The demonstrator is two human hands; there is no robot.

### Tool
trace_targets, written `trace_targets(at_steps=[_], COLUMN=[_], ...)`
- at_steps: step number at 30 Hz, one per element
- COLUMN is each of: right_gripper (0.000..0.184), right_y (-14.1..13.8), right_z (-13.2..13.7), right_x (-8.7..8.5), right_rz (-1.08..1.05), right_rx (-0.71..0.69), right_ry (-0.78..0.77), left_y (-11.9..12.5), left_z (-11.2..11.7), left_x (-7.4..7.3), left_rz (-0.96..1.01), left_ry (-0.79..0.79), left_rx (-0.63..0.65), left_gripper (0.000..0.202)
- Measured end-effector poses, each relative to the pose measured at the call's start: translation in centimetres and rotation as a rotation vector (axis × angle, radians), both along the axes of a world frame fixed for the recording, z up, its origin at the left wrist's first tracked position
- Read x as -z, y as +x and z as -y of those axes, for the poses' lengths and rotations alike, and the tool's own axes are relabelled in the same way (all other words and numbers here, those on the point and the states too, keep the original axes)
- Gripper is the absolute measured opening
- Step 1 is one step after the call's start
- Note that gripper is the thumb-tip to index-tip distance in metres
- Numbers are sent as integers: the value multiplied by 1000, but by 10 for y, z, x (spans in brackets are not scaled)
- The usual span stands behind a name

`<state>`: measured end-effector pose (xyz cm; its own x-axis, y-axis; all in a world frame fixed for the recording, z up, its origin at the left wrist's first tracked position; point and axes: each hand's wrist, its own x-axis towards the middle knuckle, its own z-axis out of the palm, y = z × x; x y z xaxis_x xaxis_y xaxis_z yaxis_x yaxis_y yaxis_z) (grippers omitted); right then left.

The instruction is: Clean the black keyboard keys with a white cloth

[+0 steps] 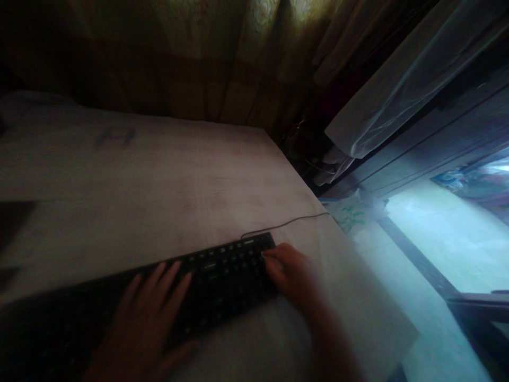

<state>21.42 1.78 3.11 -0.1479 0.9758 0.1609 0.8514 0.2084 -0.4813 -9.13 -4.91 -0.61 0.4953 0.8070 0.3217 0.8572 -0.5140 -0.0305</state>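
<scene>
A black computer keyboard (222, 281) lies at a slant on a pale table top (178, 175), its left end running to the picture's lower left. My left hand (143, 313) rests spread over the middle keys, fingers apart and thumb out to the side. At the keyboard's right end, my right hand (288, 273) is curled around the edge, its thumb on top; the undersides of its fingers are hidden. From the keyboard's back edge a thin dark cable (286, 224) runs to the table's right edge. The hands are somewhat blurred.
Behind the table hangs a yellowish-brown curtain (178, 63). A white cloth or sheet (389, 101) hangs at the upper right, and a pale plastic bag (353, 212) lies beside the table's right edge. Bright floor (445, 233) shows further right. Dark shapes lie at the left border.
</scene>
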Motion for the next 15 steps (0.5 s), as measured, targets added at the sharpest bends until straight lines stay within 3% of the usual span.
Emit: trace_targets(at_steps=[15], right_gripper=[23], right_y=[4], right_z=[9], right_x=[-9], right_rz=[-13], right_rx=[-39], right_ry=[-96], left_y=[-1], left_z=[2], left_x=[1], left_rz=[29], left_ry=[-44], left_rx=[-16], left_gripper=[89])
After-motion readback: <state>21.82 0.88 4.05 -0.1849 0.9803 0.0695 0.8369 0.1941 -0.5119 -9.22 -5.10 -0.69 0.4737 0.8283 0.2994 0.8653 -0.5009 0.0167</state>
